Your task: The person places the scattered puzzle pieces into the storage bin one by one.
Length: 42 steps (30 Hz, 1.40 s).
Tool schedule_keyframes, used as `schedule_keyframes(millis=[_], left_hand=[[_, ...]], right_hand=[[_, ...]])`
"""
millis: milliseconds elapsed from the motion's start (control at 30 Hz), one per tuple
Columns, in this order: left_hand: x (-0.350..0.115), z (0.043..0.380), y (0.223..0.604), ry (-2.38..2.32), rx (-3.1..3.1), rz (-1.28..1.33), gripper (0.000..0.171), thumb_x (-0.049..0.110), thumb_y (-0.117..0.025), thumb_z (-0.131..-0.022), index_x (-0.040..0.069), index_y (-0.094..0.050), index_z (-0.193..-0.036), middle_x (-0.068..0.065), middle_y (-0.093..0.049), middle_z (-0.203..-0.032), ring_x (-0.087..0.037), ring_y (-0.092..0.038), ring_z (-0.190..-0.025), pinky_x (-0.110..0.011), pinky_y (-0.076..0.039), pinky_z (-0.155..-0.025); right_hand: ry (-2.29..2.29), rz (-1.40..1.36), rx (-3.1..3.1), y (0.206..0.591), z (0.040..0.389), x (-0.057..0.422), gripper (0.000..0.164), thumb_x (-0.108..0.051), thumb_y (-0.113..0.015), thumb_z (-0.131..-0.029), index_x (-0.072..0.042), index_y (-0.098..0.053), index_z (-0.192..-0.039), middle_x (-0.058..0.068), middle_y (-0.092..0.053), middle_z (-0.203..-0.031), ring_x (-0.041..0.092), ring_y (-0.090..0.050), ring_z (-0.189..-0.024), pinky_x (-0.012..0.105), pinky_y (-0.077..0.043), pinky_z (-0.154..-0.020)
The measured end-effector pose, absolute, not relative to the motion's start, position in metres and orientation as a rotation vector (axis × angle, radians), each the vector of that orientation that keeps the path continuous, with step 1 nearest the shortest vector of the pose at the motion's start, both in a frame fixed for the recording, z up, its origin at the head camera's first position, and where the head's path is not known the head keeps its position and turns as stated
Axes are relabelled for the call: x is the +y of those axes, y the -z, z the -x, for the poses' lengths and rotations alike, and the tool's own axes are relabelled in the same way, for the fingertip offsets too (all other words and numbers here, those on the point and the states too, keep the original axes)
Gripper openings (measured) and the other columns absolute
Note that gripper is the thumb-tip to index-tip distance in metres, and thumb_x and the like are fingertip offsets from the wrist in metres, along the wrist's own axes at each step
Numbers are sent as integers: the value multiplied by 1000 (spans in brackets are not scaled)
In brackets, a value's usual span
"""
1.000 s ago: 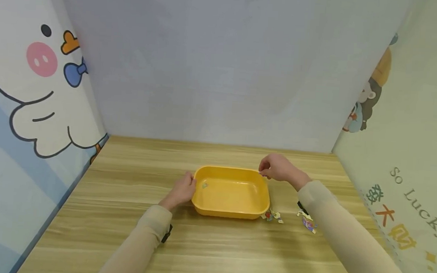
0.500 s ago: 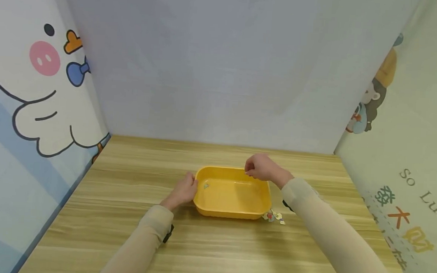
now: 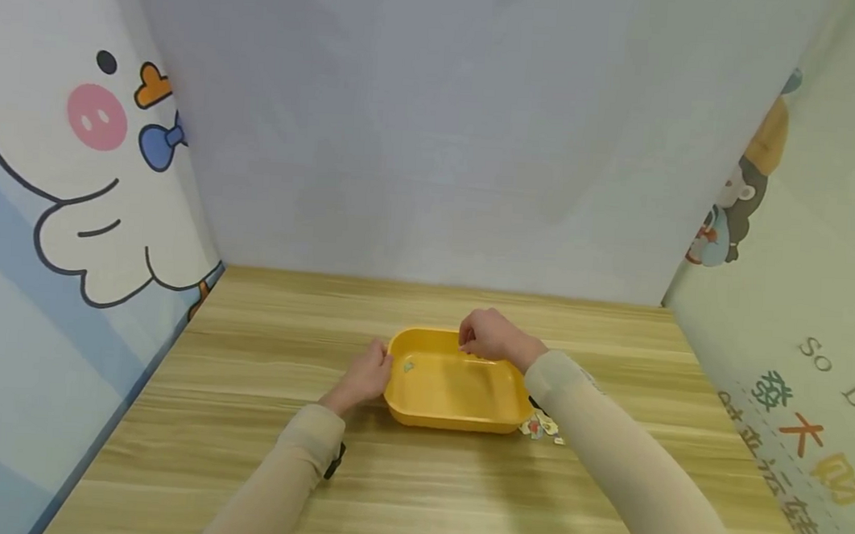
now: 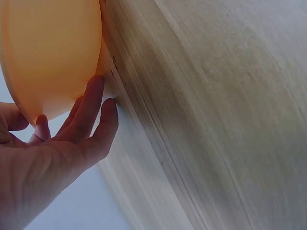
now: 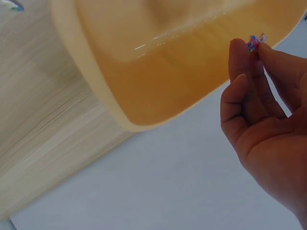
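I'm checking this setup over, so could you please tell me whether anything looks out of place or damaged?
Nothing plainly stands out: the yellow tray stands upright on the table, one small piece inside, and some colourful pieces lie loosely beside its near right corner; no damage shows.

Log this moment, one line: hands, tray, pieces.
left hand: grips end of yellow tray; right hand: pinches colorful piece over tray; in tray: small piece; table: more pieces beside tray

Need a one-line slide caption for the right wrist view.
The right hand pinches a small multicolored piece, with the yellow tray behind it.
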State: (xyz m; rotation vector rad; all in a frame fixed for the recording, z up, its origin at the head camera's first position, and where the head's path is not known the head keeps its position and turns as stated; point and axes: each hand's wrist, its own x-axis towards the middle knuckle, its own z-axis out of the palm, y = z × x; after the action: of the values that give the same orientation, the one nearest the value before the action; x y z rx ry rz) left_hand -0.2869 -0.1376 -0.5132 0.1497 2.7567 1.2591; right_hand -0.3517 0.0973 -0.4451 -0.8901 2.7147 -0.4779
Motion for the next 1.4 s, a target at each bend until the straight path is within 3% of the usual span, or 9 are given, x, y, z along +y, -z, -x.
schedule_keyframes(millis=[200, 567, 1267, 1400], left_hand=[[-137, 288, 515, -1291, 2748, -146, 11, 10, -37, -101, 1, -43, -102, -11, -51, -80, -22, -52, -69, -32, -44, -58], [-134, 283, 523, -1296, 2724, -104, 17, 14, -36, -102, -1, -45, -106, -10, -51, -81, -21, -52, -71, -32, -45, -61], [-136, 282, 518, -1290, 2765, -154, 14, 12, -36, -102, 0, -43, -104, -9, -50, -78, -20, -51, -67, -31, -43, -57], [-138, 282, 516, -1295, 2751, -167, 15, 12, -36, -102, -1, -43, -107, -10, -51, -80, -20, -51, -67, -30, -44, -57]], right_hand=[[449, 907, 2705, 451, 353, 85, 4, -8, -68, -88, -5, -70, -89, 1, -64, -77, 12, -58, -63, 27, -50, -62], [354, 998, 2668, 478, 350, 69, 6, -8, -71, -86, -6, -72, -92, 1, -66, -84, 17, -61, -78, 31, -51, -71], [335, 1105, 2691, 491, 351, 38, 4, -5, -71, -85, -4, -74, -88, 3, -68, -81, 19, -59, -73, 32, -50, -71], [316, 1055, 2690, 491, 351, 36, 5, -6, -70, -86, -5, -74, -90, 4, -68, -86, 20, -60, -79, 32, -50, -75]])
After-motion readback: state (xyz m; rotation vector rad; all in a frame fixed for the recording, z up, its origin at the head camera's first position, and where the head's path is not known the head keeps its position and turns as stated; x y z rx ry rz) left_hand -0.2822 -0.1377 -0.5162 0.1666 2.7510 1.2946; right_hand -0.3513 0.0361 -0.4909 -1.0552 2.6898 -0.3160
